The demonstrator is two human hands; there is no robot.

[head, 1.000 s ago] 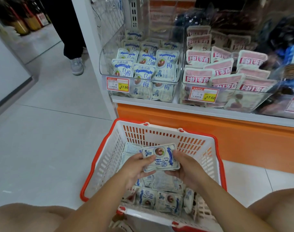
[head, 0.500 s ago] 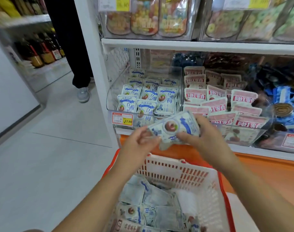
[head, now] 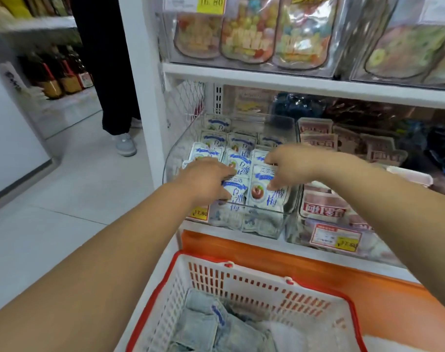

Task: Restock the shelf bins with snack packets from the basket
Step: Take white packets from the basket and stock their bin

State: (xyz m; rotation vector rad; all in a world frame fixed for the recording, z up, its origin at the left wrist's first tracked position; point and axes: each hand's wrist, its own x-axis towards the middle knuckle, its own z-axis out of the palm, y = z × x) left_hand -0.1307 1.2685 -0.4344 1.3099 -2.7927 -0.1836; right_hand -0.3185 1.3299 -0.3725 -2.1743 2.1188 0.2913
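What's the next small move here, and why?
Probably release the packets and withdraw: the left hand and right hand each grip blue-and-white ones that stand in the front row of the clear bin, and the basket below holds more.

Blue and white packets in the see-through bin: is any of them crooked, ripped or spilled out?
Nothing really stands out. The packets stand in tidy rows inside the clear bin. Only the front packets lean a little, held by the left hand and right hand. None looks torn or spilled.
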